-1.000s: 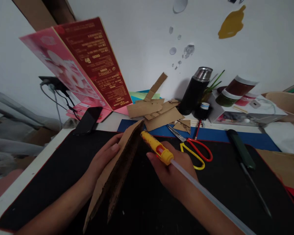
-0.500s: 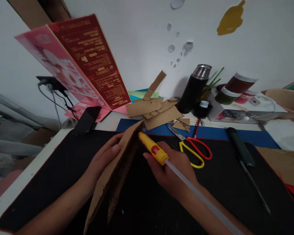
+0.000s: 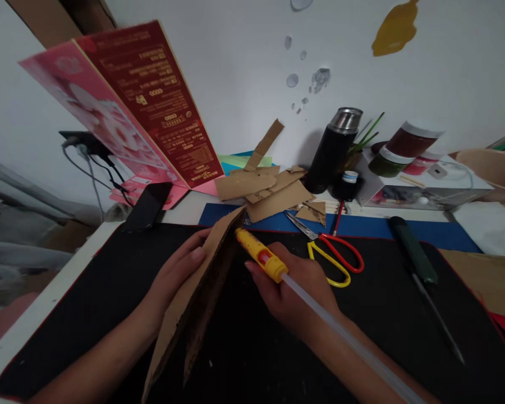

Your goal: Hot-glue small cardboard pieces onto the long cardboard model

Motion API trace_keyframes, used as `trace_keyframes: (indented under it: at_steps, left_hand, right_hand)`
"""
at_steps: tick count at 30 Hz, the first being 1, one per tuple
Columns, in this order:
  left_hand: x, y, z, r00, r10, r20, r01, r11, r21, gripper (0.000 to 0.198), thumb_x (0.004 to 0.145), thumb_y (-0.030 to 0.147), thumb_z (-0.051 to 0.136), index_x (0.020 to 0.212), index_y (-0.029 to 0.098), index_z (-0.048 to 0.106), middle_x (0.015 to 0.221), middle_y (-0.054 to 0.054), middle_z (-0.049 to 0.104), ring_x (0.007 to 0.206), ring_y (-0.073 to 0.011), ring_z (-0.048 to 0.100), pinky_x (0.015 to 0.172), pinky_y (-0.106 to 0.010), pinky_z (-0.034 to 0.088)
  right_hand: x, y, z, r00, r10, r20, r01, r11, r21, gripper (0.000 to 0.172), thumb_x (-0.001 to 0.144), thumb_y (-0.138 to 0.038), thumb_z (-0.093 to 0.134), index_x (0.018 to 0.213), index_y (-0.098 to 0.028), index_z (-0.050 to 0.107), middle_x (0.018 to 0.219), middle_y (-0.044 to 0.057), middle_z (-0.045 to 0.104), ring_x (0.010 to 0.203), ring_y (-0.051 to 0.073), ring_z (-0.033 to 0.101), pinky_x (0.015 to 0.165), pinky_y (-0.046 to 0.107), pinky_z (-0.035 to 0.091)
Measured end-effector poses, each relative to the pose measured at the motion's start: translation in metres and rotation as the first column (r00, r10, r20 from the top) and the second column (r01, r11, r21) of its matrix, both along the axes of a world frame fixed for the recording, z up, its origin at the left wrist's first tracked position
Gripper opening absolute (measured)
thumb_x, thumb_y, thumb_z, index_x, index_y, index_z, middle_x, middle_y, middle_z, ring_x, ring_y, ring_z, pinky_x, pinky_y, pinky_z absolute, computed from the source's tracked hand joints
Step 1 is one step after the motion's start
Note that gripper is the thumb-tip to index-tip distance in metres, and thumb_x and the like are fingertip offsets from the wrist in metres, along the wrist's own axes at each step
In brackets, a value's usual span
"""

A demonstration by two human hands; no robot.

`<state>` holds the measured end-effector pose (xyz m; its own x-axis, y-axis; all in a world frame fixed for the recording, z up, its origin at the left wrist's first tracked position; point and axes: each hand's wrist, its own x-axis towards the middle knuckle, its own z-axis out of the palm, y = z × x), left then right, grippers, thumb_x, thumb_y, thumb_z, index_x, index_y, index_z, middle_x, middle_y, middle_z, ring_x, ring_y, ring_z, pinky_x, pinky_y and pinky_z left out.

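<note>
My left hand (image 3: 183,269) grips a folded piece of brown cardboard (image 3: 193,280) from its left side, holding it tilted on edge above the black mat (image 3: 269,348). In my right hand (image 3: 297,289) is a yellow hot glue gun (image 3: 261,255), its fingers wrapped round the grip. A long translucent glue stick (image 3: 340,331) sticks out of the gun's rear end and runs over my right forearm. The nozzle points into the fold near the cardboard's far end; the tip itself is hidden there.
Scissors (image 3: 330,252) with red and yellow handles lie right of my right hand. Farther right is a long pointed tool with a dark handle (image 3: 414,252). Cardboard scraps (image 3: 273,191), a black flask (image 3: 334,148) and a phone (image 3: 149,207) stand or lie behind. A pink-red folder (image 3: 151,101) stands upright.
The view has shifted very slightly. Both hands, the cardboard and the glue gun keep nearly the same positions, with the nozzle still at the fold.
</note>
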<state>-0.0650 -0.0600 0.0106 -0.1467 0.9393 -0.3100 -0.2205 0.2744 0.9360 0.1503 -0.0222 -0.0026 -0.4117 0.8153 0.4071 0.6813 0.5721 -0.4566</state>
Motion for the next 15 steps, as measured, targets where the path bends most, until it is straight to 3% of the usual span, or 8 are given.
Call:
trace_keyframes:
  at_steps: [10, 15]
  left_hand:
    - [0.0040, -0.0002, 0.0032, 1.000, 0.024, 0.017, -0.024, 0.999, -0.036, 0.054, 0.079, 0.057, 0.083, 0.123, 0.026, 0.075, 0.101, -0.004, 0.081, 0.078, -0.0217, 0.072, 0.066, -0.026, 0.055]
    - [0.0007, -0.0003, 0.0003, 0.999, 0.014, -0.035, -0.014, 1.000, -0.007, 0.054, 0.081, 0.057, 0.080, 0.125, 0.025, 0.075, 0.107, -0.004, 0.082, 0.086, -0.0247, 0.073, 0.070, -0.027, 0.055]
  right_hand:
    - [0.0017, 0.0011, -0.0015, 1.000, -0.006, 0.028, 0.007, 1.000, -0.018, 0.045, 0.109, -0.054, 0.041, 0.090, -0.019, 0.062, 0.058, 0.001, 0.067, 0.042, 0.019, 0.061, 0.048, 0.030, 0.022]
    - [0.0017, 0.0020, -0.0018, 0.999, -0.007, 0.041, 0.007, 1.000, 0.002, 0.044, 0.110, -0.052, 0.040, 0.089, -0.020, 0.062, 0.062, 0.002, 0.069, 0.044, 0.018, 0.063, 0.048, 0.031, 0.024]
